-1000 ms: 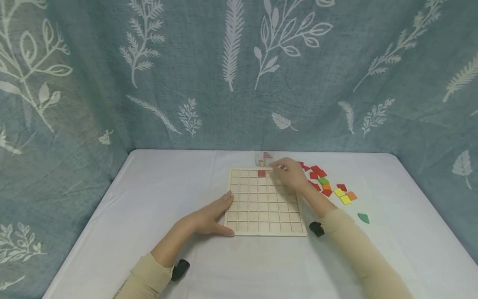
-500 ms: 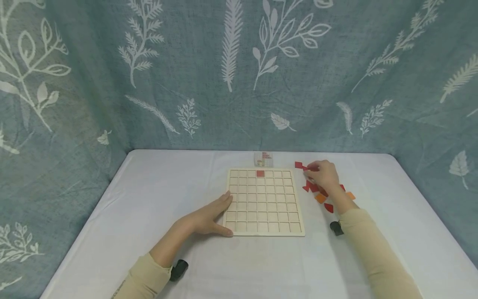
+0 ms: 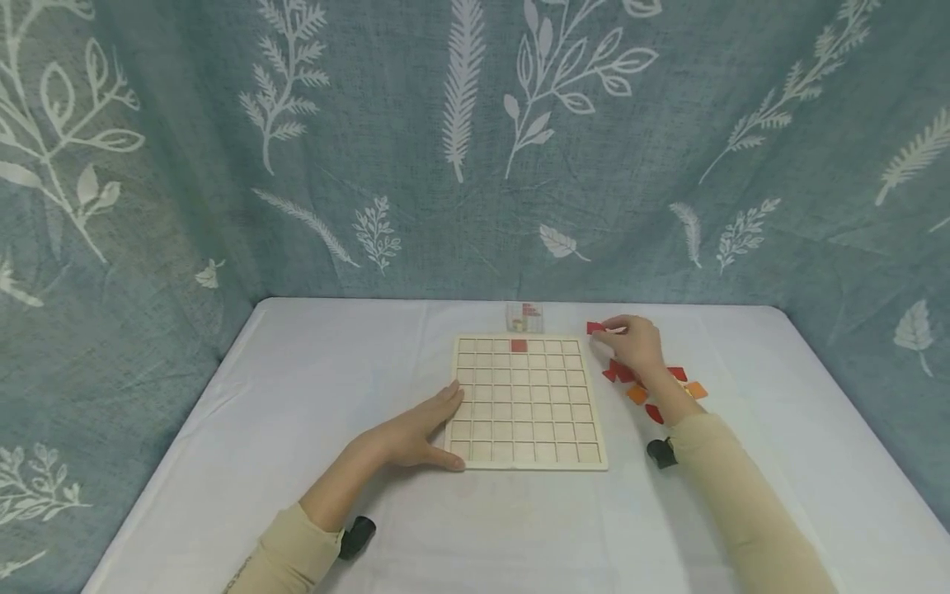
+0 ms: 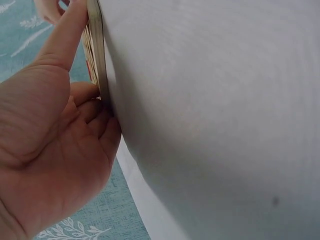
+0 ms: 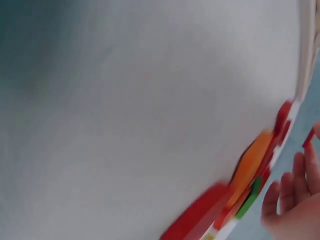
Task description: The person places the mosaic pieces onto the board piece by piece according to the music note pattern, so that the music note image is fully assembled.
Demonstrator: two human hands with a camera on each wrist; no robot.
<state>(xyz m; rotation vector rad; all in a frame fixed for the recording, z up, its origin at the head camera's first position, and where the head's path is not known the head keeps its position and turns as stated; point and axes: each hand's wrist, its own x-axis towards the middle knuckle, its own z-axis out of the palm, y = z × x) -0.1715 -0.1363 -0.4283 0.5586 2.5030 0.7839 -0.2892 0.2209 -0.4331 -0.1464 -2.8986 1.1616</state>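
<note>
A pale wooden grid board [image 3: 523, 406] lies on the white table, with one red square tile [image 3: 519, 346] in its far row. My left hand [image 3: 417, 427] rests at the board's left edge, fingers along that side and thumb at the near corner. In the left wrist view, my thumb [image 4: 62, 40] extends along the board's edge [image 4: 98, 47]. Beyond the board's far right corner, my right hand [image 3: 635, 341] pinches a red tile [image 3: 595, 327]. The right wrist view shows a thin red piece [image 5: 308, 138] between thumb and finger.
Loose tiles lie right of the board, partly hidden under my right forearm: red [image 3: 622, 372], orange [image 3: 637, 394] and other colours. A small clear card or box with a coloured pattern [image 3: 524, 318] stands behind the board. A leaf-patterned curtain [image 3: 416, 165] hangs beyond the table.
My right hand has moved from the board's far edge to the tiles on the right, then slightly left with a red tile at its fingertips. My left hand stays on the board.
</note>
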